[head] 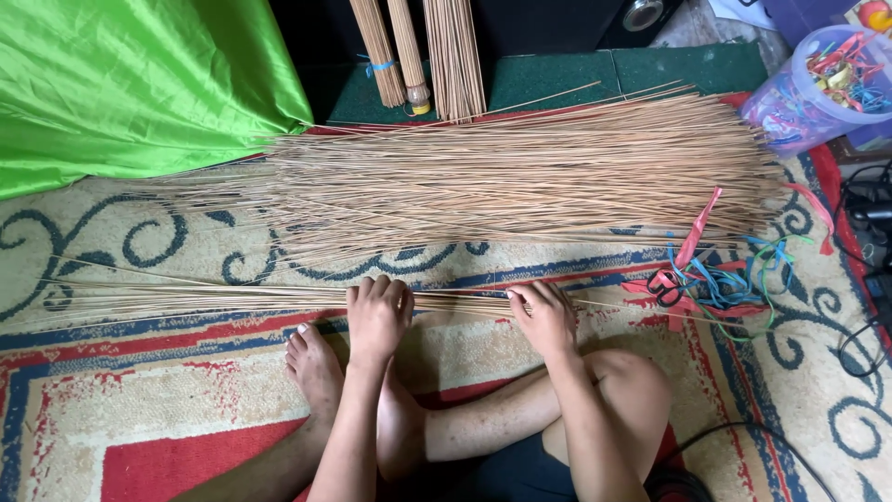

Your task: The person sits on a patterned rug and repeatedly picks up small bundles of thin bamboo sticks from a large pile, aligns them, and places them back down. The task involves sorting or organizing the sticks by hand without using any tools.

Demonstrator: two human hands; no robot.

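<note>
Stick pile [520, 172] lies behind held bundle [232, 297].

Large loose pile of thin sticks [520, 177] beyond both hands. Green cloth [130, 84] far beyond and left of the left hand. Three tied stick bundles [418, 51] upright behind the pile. Coloured bands [715, 279] right of the right hand; plastic tub [818, 88] further beyond. Patterned carpet [149, 390] underneath.

The head camera is looking steeply down from close above, facing forward over the knees onto the rug [111, 390].
</note>
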